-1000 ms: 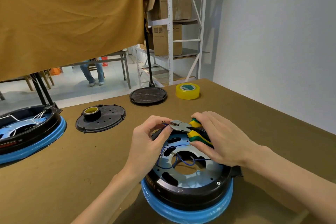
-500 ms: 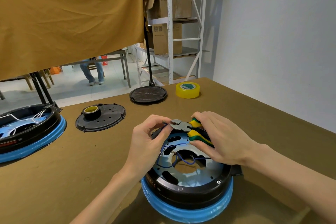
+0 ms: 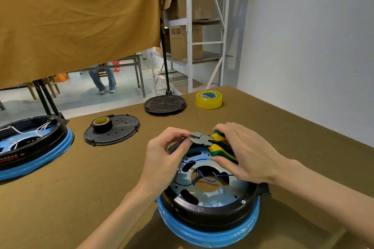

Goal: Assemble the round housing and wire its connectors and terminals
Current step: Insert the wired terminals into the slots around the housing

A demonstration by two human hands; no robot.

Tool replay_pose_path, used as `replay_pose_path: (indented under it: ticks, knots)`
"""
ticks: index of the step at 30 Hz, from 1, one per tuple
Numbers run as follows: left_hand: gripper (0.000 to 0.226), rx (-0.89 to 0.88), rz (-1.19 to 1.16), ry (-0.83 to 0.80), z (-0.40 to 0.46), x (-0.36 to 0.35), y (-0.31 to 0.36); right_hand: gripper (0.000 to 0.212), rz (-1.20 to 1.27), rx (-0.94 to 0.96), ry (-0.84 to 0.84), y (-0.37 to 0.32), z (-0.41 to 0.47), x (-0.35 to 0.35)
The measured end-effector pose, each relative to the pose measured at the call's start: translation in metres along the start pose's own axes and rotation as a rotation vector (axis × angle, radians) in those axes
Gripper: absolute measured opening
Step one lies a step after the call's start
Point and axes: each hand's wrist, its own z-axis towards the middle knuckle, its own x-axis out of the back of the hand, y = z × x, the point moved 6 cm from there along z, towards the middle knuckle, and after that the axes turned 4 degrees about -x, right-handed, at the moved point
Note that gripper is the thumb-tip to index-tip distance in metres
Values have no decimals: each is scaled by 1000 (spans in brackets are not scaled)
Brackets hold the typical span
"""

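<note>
A round black housing [image 3: 210,214] with a blue band round its base sits near the table's front edge, a metal ring plate inside it. Thin blue wires [image 3: 194,180] loop across the plate's central hole. My right hand [image 3: 242,157] grips the green-and-yellow handles of small cutting pliers [image 3: 202,139] above the housing's far rim. My left hand [image 3: 164,157] pinches a blue wire end right at the pliers' jaws. Whether the jaws are closed on the wire is unclear.
A second housing [image 3: 30,147] with white wires stands at the left edge. A black lid [image 3: 115,133] carries a black tape roll [image 3: 101,124]. Another black lid [image 3: 165,104] and a yellow tape roll [image 3: 208,99] lie at the back. Shelving stands beyond the table.
</note>
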Motion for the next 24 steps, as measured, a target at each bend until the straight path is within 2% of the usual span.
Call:
replay_pose_path:
  ticks: [6,18,24]
  knots:
    - [22,-32,14,9,2,2,2,59,-73,-4,40,-1,1,0]
    - [22,-115,210,-125,13,17,4,58,-152,20,43,-1,-1,-2]
    - [28,-116,280,-174,14,20,7,55,-143,47,22,-3,0,-3]
